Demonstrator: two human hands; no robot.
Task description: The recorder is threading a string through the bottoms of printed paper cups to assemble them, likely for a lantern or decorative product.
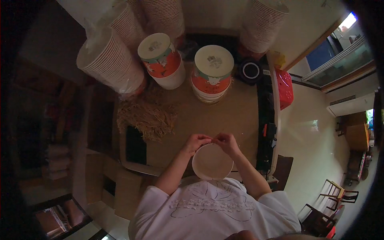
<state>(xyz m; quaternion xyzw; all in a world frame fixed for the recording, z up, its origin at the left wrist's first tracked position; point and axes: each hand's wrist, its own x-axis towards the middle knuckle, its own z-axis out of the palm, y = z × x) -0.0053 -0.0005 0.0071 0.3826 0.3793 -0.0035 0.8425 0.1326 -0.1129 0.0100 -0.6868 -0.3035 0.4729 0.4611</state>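
Note:
My left hand [197, 141] and my right hand [226, 142] meet at the far rim of a round white paper bowl [212, 163] that sits close to my chest. Both hands pinch at the bowl's rim, fingertips almost touching each other; what they pinch is too small to tell. The bowl's inside looks bare. It rests over the near edge of a brown table [240, 116].
Two lidded orange-and-white bowl stacks [162, 60] [213, 74] stand at the back of the table. Tall sleeves of stacked paper bowls [112, 60] [262, 24] surround them. A pile of straw-like fibres [146, 116] lies left, a tape roll [251, 71] back right, cardboard boxes [116, 180] lower left.

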